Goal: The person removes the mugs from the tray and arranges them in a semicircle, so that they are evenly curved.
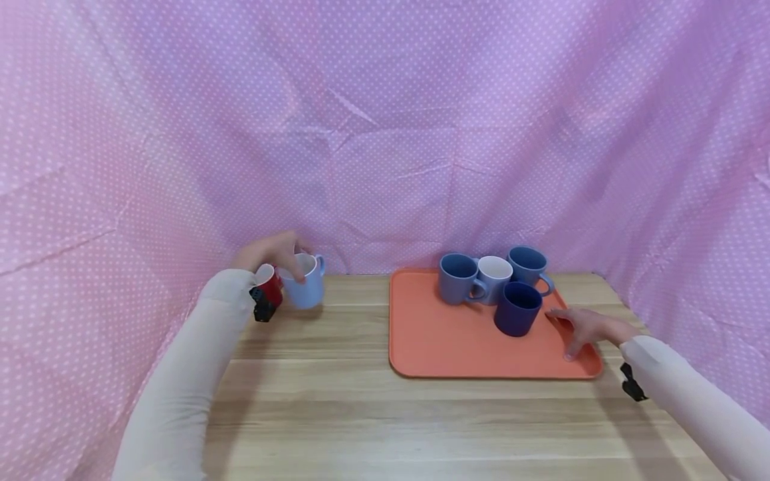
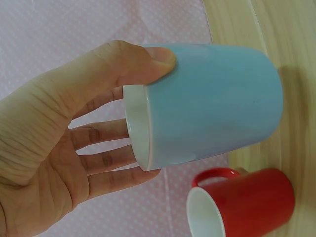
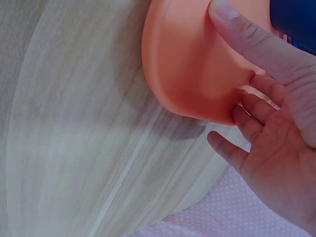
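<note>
At the left of the table, my left hand (image 1: 277, 252) grips a light blue mug (image 1: 308, 291) with a white inside by its rim. The thumb presses its outer wall in the left wrist view; the other fingers reach round the far side of the rim. Whether the mug's base touches the table I cannot tell. Close beside it stands a red mug (image 2: 256, 202). My right hand (image 1: 586, 326) rests at the right edge of an orange tray (image 1: 445, 347), fingers spread loosely, thumb over the tray. Nearest to it on the tray is a navy mug (image 1: 517, 317).
Behind the navy mug, a white-lined pale mug (image 1: 490, 291) stands between two grey-blue mugs, one on the left (image 1: 452, 286) and one on the right (image 1: 525, 268). A pink dotted cloth (image 1: 385, 167) hangs behind the wooden table (image 1: 343, 401) and along both sides.
</note>
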Tool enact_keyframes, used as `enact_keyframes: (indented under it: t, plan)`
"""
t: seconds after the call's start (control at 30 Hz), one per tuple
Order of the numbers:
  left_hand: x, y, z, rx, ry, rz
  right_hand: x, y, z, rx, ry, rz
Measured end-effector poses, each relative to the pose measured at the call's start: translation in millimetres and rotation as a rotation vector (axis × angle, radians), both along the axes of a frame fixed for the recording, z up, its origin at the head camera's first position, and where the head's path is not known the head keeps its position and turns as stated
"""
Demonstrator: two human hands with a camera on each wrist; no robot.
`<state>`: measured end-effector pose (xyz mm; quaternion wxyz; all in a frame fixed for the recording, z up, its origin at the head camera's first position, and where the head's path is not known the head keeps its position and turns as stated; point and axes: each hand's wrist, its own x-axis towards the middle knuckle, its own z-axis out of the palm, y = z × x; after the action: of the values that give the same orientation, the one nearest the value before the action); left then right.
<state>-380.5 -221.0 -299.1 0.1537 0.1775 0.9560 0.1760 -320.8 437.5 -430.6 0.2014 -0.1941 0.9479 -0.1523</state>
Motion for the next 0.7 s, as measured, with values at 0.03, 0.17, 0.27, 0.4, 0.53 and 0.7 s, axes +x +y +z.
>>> enact_keyframes:
  t: [0.03,0.17,0.27,0.4,0.53,0.7]
  plan:
    - [0.1,-2.1,-0.4,-0.006,0.007,0.002,-0.2,0,0.0,-0.001,0.003,0.001]
    - [0.1,-8.7,-3.0,-0.033,0.013,0.021,0.7,-1,0.4,-0.013,0.003,0.005]
    - [-2.4,-13.2,-6.3,-0.05,0.003,0.029,1.4,-1,0.7,-0.028,-0.003,0.003]
    - [-9.4,-18.4,-12.9,-0.056,-0.007,0.042,2.5,-2,1.1,-0.038,-0.009,-0.004]
    - [-16.1,-20.5,-17.1,-0.052,-0.01,0.052,3.4,-2,1.4,-0.038,-0.008,-0.01]
    - [-21.3,-21.4,-18.0,-0.064,-0.023,0.061,3.4,-3,1.8,-0.04,-0.019,-0.023]
